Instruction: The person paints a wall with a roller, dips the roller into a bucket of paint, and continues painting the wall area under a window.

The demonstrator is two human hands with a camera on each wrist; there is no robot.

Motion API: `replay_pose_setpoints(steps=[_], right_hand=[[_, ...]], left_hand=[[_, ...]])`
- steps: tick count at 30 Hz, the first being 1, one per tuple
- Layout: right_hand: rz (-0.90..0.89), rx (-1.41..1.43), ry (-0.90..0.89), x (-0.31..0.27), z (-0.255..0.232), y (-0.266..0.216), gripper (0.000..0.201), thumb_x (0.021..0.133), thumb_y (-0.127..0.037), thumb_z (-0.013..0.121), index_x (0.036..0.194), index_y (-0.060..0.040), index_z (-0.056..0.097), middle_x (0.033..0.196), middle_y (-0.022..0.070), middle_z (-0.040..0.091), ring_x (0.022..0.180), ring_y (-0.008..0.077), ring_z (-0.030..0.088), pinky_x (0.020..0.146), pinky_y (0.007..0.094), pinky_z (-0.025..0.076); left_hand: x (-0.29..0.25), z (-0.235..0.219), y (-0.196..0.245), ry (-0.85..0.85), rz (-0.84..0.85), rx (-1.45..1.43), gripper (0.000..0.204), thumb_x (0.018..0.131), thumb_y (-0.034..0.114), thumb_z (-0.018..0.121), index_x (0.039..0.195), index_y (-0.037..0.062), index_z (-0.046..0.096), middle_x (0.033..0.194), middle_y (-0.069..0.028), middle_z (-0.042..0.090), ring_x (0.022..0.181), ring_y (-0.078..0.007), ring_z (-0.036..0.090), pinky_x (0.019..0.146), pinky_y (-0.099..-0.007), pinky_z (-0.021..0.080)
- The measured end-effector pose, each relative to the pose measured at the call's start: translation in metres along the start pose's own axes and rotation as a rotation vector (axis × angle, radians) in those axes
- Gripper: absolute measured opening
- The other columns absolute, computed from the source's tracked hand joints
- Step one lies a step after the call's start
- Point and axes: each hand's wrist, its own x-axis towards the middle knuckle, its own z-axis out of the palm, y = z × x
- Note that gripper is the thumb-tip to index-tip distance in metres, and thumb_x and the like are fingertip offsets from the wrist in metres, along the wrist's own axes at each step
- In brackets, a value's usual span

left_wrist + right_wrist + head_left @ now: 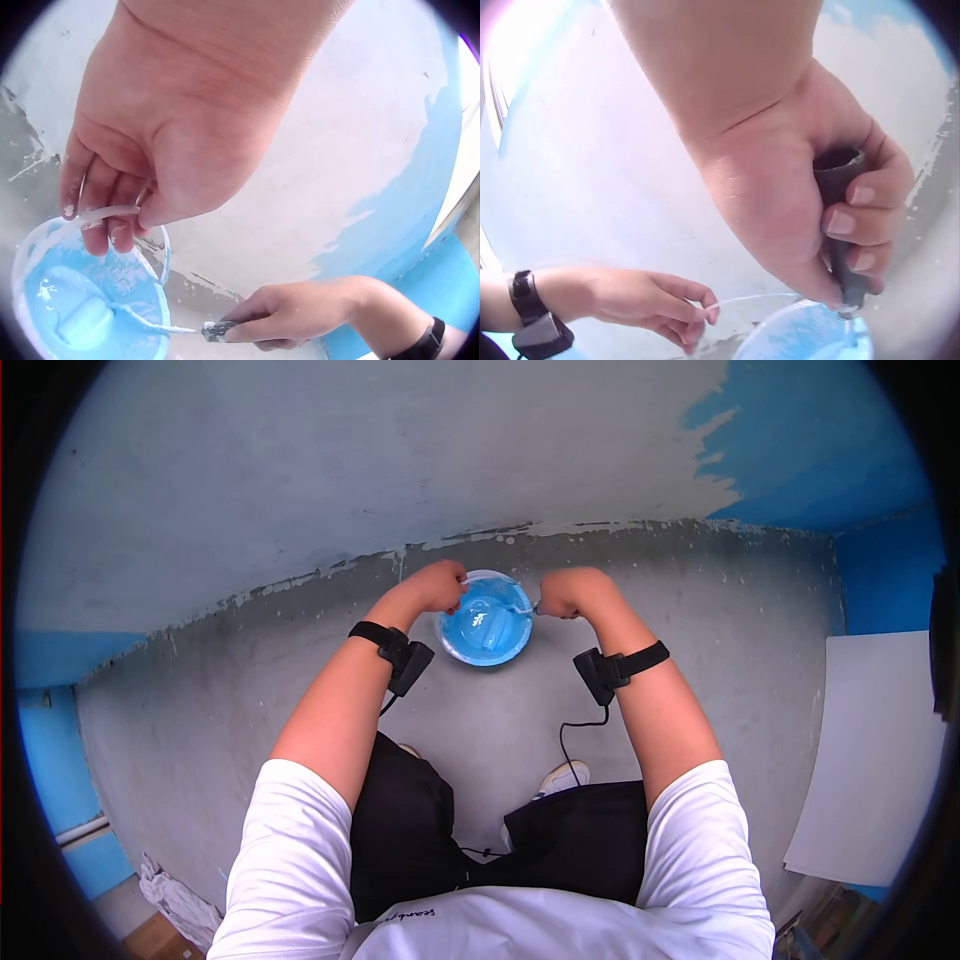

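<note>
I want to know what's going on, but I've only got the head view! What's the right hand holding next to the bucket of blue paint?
Observer: The right hand has its fingers curled round a thick, dark handle.
Operator: Ooh! And what's the left hand doing at the bucket's edge?
Observer: The left wrist view shows the left hand pinching the bucket's thin, whitish carrying handle.
Operator: Did that hand get messy?
Observer: A little: there are pale specks on some of its fingertips.
</note>
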Motion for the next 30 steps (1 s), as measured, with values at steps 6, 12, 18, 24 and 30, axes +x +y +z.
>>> replay_pose_setpoints(steps=[6, 12, 18, 24, 30], right_hand=[[-0.177, 0.121, 0.208, 0.03, 0.032, 0.009, 0.039, 0.087, -0.035, 0.058, 0.08, 0.0018, 0.07, 0.075, 0.0183, 0.068, 0.065, 0.0322, 0.065, 0.063, 0.0432, 0.05], [-0.017, 0.062, 0.068, -0.004, 0.002, 0.003, 0.038, 0.088, -0.033, 0.058, 0.082, 0.0022, 0.07, 0.076, 0.0185, 0.068, 0.065, 0.0322, 0.065, 0.063, 0.0427, 0.05], [-0.118, 0.114, 0.156, 0.017, 0.022, 0.004, 0.036, 0.087, -0.031, 0.059, 0.083, 0.0021, 0.071, 0.079, 0.0191, 0.069, 0.07, 0.0324, 0.067, 0.064, 0.0427, 0.051], [-0.053, -0.028, 0.082, 0.008, 0.01, -0.006, 0.027, 0.082, -0.021, 0.061, 0.094, -0.0006, 0.072, 0.096, 0.0201, 0.069, 0.087, 0.0356, 0.067, 0.074, 0.0434, 0.053], [-0.063, 0.075, 0.105, 0.012, 0.018, -0.017, 0.028, 0.076, -0.008, 0.061, 0.1, -0.0033, 0.073, 0.106, 0.0192, 0.069, 0.097, 0.0359, 0.067, 0.079, 0.0438, 0.054]], left_hand=[[0.003, 0.002, -0.002, 0.006, -0.002, 0.011, 0.017, 0.094, 0.011, 0.051, 0.096, -0.0021, 0.062, 0.078, -0.0134, 0.068, 0.066, -0.0227, 0.067, 0.063, -0.0364, 0.051], [-0.002, 0.001, 0.002, 0.018, -0.003, 0.003, 0.017, 0.094, 0.011, 0.051, 0.095, -0.0023, 0.062, 0.077, -0.0133, 0.068, 0.066, -0.0227, 0.068, 0.063, -0.0365, 0.051], [-0.004, 0.001, 0.008, -0.007, 0.014, 0.055, 0.016, 0.093, 0.01, 0.051, 0.096, -0.0019, 0.062, 0.079, -0.0134, 0.068, 0.067, -0.0226, 0.068, 0.064, -0.0362, 0.052], [-0.003, 0.001, 0.005, 0.0, -0.001, 0.01, 0.018, 0.094, 0.013, 0.053, 0.097, -0.0018, 0.062, 0.079, -0.0131, 0.068, 0.067, -0.0225, 0.068, 0.064, -0.0364, 0.051], [-0.008, 0.0, 0.013, -0.023, 0.017, 0.046, 0.018, 0.094, 0.012, 0.051, 0.097, -0.0024, 0.062, 0.079, -0.0133, 0.068, 0.067, -0.0222, 0.068, 0.065, -0.0359, 0.052]])
